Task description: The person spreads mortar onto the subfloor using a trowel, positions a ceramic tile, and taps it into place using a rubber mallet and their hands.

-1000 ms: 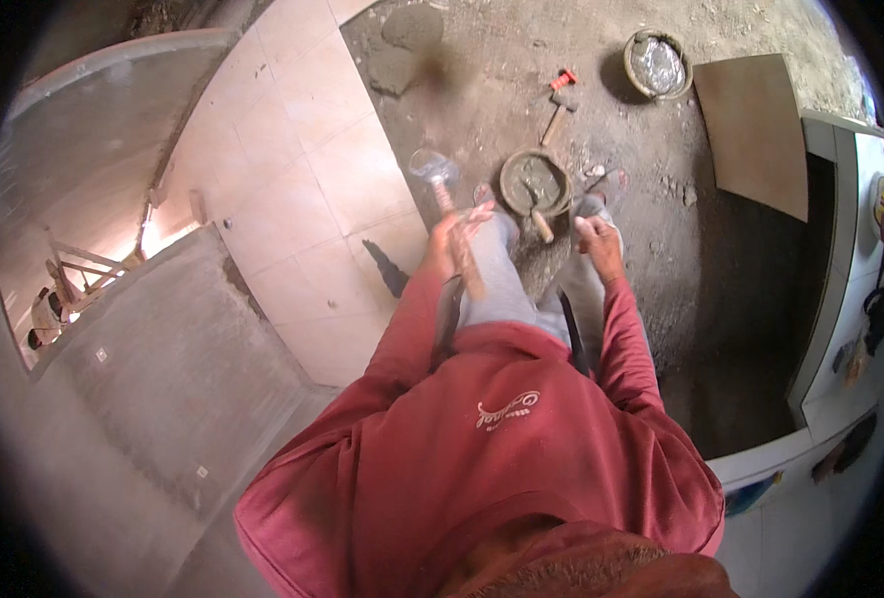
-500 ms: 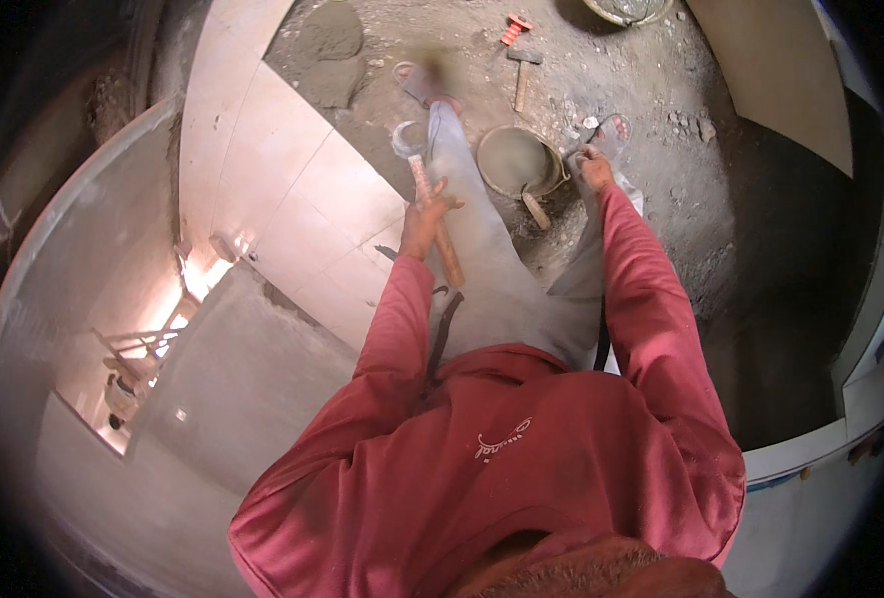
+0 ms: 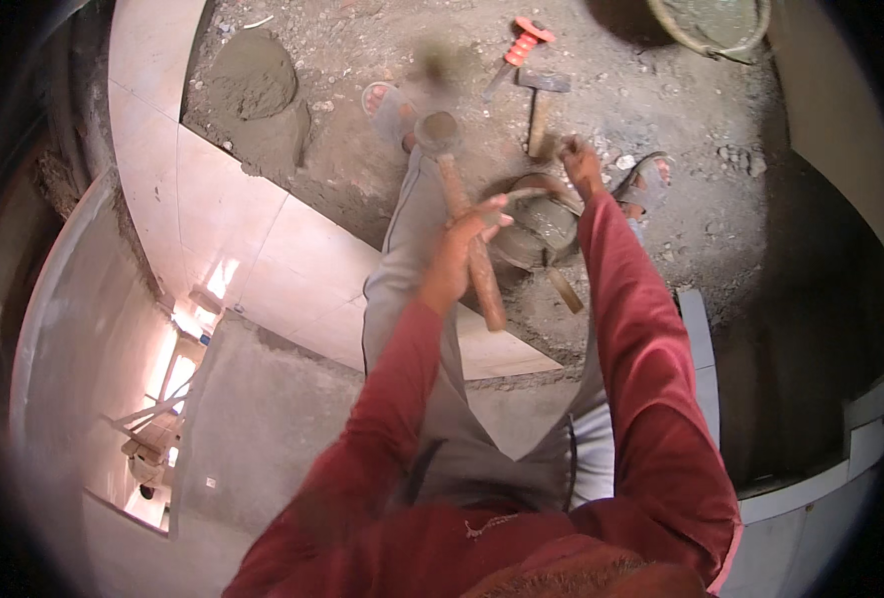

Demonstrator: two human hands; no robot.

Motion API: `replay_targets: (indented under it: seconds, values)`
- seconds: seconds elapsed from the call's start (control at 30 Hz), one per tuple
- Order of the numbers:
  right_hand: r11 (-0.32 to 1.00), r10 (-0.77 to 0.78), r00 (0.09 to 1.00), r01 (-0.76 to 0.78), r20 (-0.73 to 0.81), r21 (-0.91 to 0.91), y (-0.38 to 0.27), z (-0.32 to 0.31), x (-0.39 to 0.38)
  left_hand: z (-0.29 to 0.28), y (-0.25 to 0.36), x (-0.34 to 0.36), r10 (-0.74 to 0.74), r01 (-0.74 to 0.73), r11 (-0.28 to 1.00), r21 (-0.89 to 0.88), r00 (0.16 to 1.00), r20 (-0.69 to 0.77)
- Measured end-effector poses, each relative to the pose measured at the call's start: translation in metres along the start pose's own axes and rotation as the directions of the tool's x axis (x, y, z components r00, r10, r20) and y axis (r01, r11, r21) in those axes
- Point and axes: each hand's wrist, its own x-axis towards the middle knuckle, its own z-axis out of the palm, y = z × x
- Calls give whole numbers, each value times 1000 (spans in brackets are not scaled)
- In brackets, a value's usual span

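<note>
One mallet point(image 3: 484, 279) sits in the left hand point(image 3: 467, 234), whose loosely wrapped fingers should grip firmer; the right hand point(image 3: 584, 167) curls its fingers, hold unclear.

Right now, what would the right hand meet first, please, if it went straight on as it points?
Probably the hammer on the ground just ahead of the right hand, though the height between them is unclear.

Dirt floor point(image 3: 352, 189) — bears my feet point(image 3: 390, 112), grey heap point(image 3: 253, 75), chisel point(image 3: 527, 45) beside hammer point(image 3: 540, 108), near bucket point(image 3: 515, 251), far bucket point(image 3: 716, 25) — tiles point(image 3: 143, 159) along my left.
</note>
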Motion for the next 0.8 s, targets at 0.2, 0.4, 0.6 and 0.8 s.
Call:
replay_targets:
  seconds: [0.2, 0.4, 0.6, 0.8]
  values:
    - [907, 210, 970, -239, -121, -347, -17, 66, 74, -7, 24, -4, -47, 49, 997, -56, 999, 27]
    - [931, 299, 862, -169, -409, 323, -80, 87, 46, -13, 32, 8, -149, 134, 980, -150, 985, -90]
    - [981, 184, 875, -133, -448, 144, -140, 78, 67, -12, 35, 10, -138, 125, 975, -182, 988, -62]
    - [957, 288, 810, -229, -512, 176, -164, 114, 111, -19, 30, 8, -168, 142, 972, -189, 977, -131]
